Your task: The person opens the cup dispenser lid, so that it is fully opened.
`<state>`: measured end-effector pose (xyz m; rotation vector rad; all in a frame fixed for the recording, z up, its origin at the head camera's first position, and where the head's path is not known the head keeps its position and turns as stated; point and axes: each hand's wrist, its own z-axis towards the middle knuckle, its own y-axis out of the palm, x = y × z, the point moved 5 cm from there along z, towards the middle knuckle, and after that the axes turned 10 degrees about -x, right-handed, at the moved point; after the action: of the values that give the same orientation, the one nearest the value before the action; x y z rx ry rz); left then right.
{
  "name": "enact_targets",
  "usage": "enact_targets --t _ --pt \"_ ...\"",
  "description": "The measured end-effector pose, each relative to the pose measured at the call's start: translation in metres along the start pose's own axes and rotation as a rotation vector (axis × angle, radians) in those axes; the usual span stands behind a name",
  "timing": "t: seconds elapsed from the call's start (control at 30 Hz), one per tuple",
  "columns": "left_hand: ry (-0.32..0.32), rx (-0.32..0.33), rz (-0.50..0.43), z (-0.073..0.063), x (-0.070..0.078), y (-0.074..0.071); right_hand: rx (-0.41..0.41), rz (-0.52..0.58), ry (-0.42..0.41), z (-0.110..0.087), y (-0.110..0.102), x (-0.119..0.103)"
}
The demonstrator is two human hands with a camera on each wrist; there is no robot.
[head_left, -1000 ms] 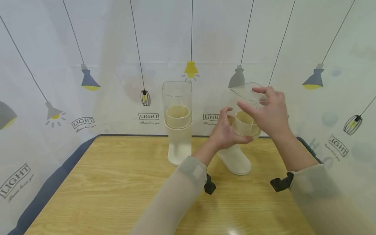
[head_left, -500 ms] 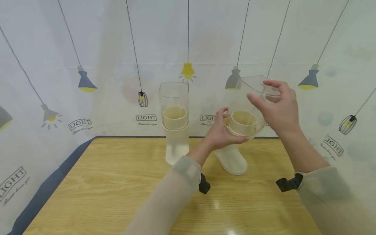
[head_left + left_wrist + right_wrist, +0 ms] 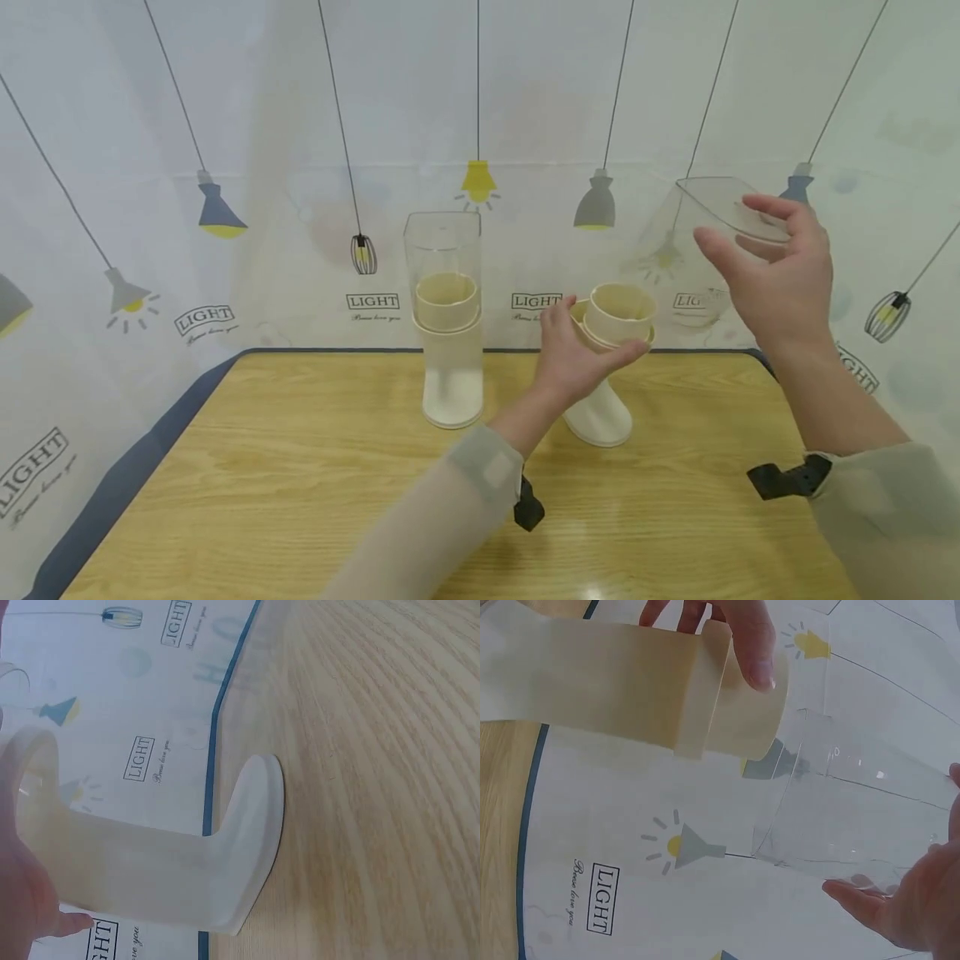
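Observation:
A cream dispenser stand [image 3: 602, 415] with a round cup-like top and a flat foot stands on the table at the right. My left hand [image 3: 572, 357] grips it just below the top ring, thumb in front and fingers behind. In the right wrist view a clear plastic container [image 3: 847, 806] is off the stand, apart from its ring [image 3: 746, 712]. My right hand [image 3: 787, 271] holds this container near its wide end, between thumb and fingers. Left of my left hand stands a matching cream stand [image 3: 453, 371], with a clear container [image 3: 442, 237] seated on its top.
The wooden table [image 3: 300, 467] has a dark blue edge [image 3: 330, 350]. Behind it hangs a pale sheet [image 3: 285, 208] printed with lamps and the word LIGHT. A black camera mount sits on each wrist.
My right hand has lifted the clear container off the stand's top and moved it right. My left hand has stayed on the stand. The other dispenser has not moved.

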<state>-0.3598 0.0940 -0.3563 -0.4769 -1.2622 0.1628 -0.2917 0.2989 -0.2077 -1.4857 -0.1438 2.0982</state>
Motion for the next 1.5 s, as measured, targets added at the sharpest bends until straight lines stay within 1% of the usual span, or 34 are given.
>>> enact_targets --t 0.13,0.3,0.5,0.6,0.67,0.83,1.03,1.27,1.4,1.5 --pt "-0.027 0.03 0.01 -0.002 0.001 0.004 0.013 0.019 0.042 -0.001 -0.015 0.011" --pt "-0.031 0.042 -0.022 -0.001 -0.002 0.006 0.018 0.021 0.102 -0.001 -0.034 0.031" --pt "-0.037 0.029 -0.074 0.003 -0.008 0.007 0.043 -0.058 0.183 -0.004 -0.043 0.059" --pt "-0.039 0.006 -0.093 0.004 -0.01 0.005 0.049 -0.102 0.222 -0.006 -0.045 0.074" --pt "-0.038 -0.015 -0.104 0.004 -0.011 0.004 0.037 -0.12 0.236 -0.007 -0.047 0.085" --pt "-0.034 -0.072 -0.1 0.006 -0.014 -0.001 -0.022 -0.165 0.261 -0.01 -0.05 0.115" --pt "-0.019 -0.135 -0.094 0.012 -0.018 -0.006 -0.101 -0.228 0.288 -0.013 -0.05 0.152" --pt "-0.023 -0.2 -0.109 0.02 -0.022 -0.01 -0.122 -0.297 0.336 -0.011 -0.045 0.194" --pt "-0.028 -0.232 -0.099 0.025 -0.023 -0.011 -0.139 -0.306 0.363 -0.012 -0.04 0.212" --pt "-0.034 -0.252 -0.097 0.028 -0.023 -0.012 -0.139 -0.337 0.36 -0.012 -0.036 0.222"
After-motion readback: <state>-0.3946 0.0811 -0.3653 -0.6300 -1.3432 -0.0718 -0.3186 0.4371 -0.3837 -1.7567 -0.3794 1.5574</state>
